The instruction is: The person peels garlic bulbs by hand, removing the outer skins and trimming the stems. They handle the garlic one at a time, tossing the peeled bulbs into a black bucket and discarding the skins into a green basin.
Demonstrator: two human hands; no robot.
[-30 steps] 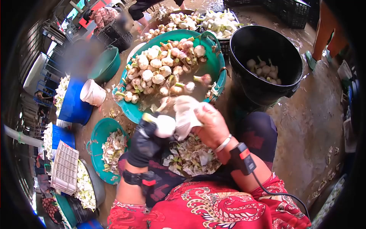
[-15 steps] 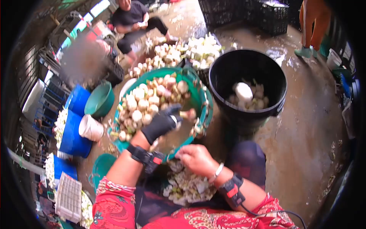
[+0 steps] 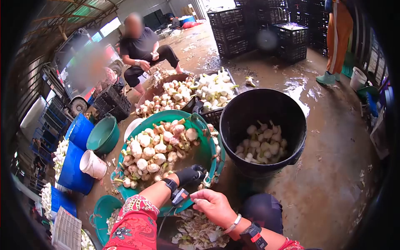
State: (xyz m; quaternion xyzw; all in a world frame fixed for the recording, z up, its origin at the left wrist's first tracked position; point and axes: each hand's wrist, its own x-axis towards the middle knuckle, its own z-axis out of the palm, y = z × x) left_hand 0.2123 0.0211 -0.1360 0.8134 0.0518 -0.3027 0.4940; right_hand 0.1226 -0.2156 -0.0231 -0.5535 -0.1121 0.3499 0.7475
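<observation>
My left hand [image 3: 191,176], in a black glove, is low over the near right part of a green basin [image 3: 175,114]. Its fingers are curled; the garlic bulb seen at its fingertips earlier is now mostly hidden by the glove. Untrimmed garlic bulbs [image 3: 143,154] with brownish skins and roots are heaped in the basin. Just outside the near rim is my bare right hand [image 3: 214,207], thumb and fingers drawn together; I cannot make out what is between them. Below it lies a pile of garlic peelings [image 3: 200,229]. A black bucket [image 3: 264,166] stands right of the basin, with cleaner bulbs [image 3: 264,141] inside.
Behind the basin are another garlic heap [image 3: 166,98] and a crate of white bulbs [image 3: 216,89]. A person [image 3: 141,48] sits beyond, another stands at right. Blue tubs [image 3: 75,166], a white bucket [image 3: 93,164] and a green tub [image 3: 103,134] are left. Black crates [image 3: 228,31] are stacked behind.
My left hand has drawn back toward me and to the right. A blurred white thing over the black bucket is no longer seen there. The view has tilted up.
</observation>
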